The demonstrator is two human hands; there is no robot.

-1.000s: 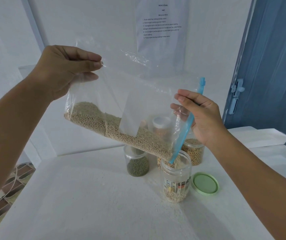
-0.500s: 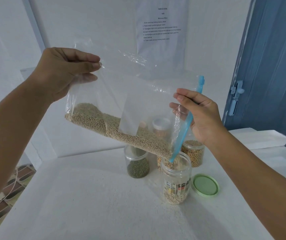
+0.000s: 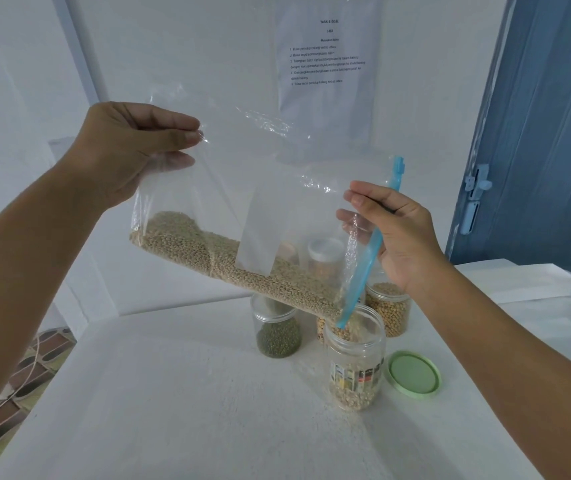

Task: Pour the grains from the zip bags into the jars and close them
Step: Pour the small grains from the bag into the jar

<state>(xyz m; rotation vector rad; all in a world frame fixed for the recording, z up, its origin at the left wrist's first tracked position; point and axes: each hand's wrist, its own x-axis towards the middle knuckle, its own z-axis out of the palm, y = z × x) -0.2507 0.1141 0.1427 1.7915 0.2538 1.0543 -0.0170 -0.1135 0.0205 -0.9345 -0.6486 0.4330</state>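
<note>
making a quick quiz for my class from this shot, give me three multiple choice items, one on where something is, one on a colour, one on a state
1. Where does the green lid lie?
A. on the table, right of the open jar
B. screwed on the open jar
C. in the left hand

2. What colour is the zip strip of the zip bag?
A. red
B. light blue
C. black

3. What state is the front jar in?
A. closed and full
B. open and partly filled
C. lying on its side

Answers:
1. A, the lid rests flat on the white table beside that jar.
2. B, the strip running down by the right hand is light blue.
3. B, the jar stands upright with no lid, the bag's low corner at its mouth, and grains fill only its bottom.
</note>
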